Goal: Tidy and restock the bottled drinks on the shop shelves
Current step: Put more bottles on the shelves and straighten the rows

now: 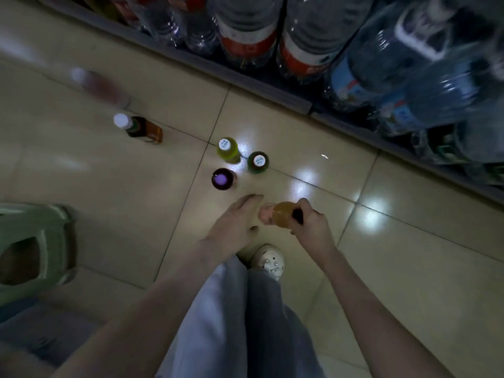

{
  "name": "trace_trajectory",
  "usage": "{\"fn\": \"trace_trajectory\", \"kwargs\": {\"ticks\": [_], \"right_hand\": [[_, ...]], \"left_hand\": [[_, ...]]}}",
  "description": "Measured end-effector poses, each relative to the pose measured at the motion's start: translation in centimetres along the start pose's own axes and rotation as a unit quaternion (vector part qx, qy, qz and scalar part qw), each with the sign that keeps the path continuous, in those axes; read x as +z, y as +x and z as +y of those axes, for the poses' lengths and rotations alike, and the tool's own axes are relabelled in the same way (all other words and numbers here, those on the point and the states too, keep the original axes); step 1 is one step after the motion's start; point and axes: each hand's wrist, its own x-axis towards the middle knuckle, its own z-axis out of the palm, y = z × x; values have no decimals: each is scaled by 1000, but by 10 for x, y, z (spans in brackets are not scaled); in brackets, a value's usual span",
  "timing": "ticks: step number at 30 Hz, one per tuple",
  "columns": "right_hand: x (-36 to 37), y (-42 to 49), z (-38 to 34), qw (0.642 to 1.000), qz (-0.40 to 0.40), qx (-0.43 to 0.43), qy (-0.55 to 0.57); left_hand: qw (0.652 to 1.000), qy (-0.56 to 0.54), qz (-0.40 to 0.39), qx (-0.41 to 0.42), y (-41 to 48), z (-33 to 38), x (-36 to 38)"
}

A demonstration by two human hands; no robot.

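While the right hand (311, 225) grips the amber bottle (282, 214), the left hand (231, 222) hovers just left of it, fingers straight and empty, nearer the upright purple-capped bottle (223, 179) beyond.

Loose pale trousers (240, 317), one sneaker (268, 261), bare forearms (163, 293).
The trousers are light grey, wide-legged and softly creased; the sneaker is off-white with a rounded toe and small dark dots on top.

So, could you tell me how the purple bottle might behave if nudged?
The purple bottle stands upright on glossy tile, so it would probably slide or tip. It looks full, so likely heavy for its size. Tipped, its round body may roll.
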Motion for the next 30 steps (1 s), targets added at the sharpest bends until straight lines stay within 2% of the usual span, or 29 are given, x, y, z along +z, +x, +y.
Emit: {"fn": "trace_trajectory", "kwargs": {"ticks": [4, 8, 12, 17, 21, 25, 30], "right_hand": [[-104, -102, -73, 996, 6, -48, 77], [-188, -191, -149, 982, 13, -72, 172], [-247, -256, -207, 964, 41, -95, 244], [-295, -295, -266, 954, 8, -124, 274], [-338, -316, -310, 937, 62, -172, 297], [-382, -332, -345, 931, 118, -224, 262], [-431, -349, -377, 909, 171, -266, 271]], "left_hand": [[997, 32, -50, 50, -73, 78, -46], [998, 31, 24, 58, -152, 150, -99], [993, 49, 46, 99, -227, 218, -163], [985, 47, 72, 153, -294, 295, -236], [980, 18, 44, 191, -331, 343, -294], [968, -90, 6, 235, -361, 378, -348], [957, -72, 43, 278, -381, 416, -386]]}}
